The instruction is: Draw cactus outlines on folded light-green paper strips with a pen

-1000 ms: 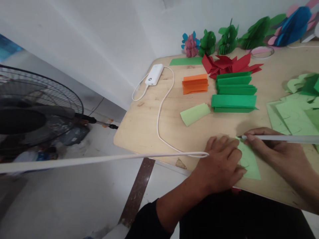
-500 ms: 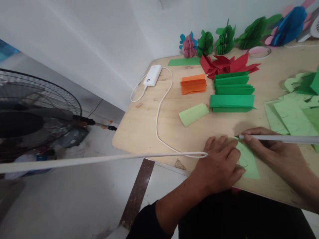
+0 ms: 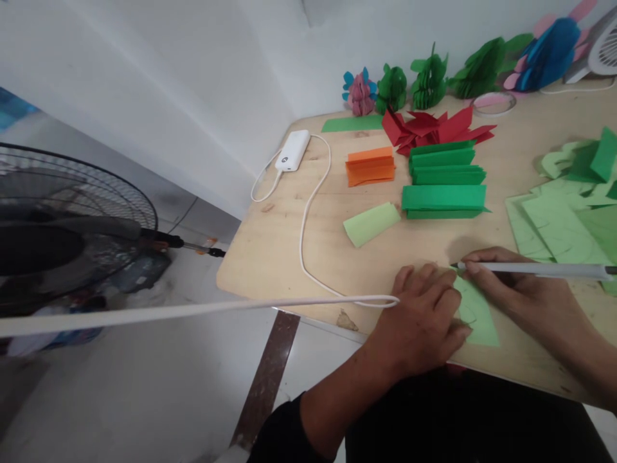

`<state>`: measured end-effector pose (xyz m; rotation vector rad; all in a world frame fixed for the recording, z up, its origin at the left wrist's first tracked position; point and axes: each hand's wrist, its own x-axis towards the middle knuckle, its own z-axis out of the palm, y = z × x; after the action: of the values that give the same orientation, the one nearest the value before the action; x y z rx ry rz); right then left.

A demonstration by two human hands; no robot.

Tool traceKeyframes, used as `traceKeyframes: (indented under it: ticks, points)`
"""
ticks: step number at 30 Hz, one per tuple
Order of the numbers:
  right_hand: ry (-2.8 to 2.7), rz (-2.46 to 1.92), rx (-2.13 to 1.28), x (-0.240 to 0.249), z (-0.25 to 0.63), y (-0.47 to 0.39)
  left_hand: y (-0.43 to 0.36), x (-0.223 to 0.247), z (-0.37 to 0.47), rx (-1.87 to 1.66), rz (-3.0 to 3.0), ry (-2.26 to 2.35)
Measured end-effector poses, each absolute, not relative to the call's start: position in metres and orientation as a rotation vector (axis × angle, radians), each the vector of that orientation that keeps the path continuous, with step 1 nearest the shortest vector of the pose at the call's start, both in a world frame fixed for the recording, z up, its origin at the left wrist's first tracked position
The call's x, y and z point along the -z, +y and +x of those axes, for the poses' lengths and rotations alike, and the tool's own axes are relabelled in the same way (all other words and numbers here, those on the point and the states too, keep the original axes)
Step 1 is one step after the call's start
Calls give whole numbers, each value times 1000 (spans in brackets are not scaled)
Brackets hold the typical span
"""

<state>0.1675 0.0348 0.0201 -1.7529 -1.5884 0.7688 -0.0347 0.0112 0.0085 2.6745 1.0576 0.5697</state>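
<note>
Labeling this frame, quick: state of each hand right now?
Left hand: open, pressed flat on the light green paper.
Right hand: closed on the pen, tip at the paper.

Left hand [image 3: 424, 315] lies flat on a light green paper piece [image 3: 477, 315] at the near edge of the wooden table [image 3: 270, 251]. Right hand [image 3: 525, 296], just beside it, grips a white pen [image 3: 530, 269], tip at the paper's far corner. Folded green stacks [image 3: 446, 183] lie beyond the paper.
</note>
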Motion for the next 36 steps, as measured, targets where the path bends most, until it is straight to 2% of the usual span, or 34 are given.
traceKeyframes:
  ticks: [36]
  points:
    - [-1668,-1788,-715,-31,172,23,13,-10,-35,-501,2699,1035]
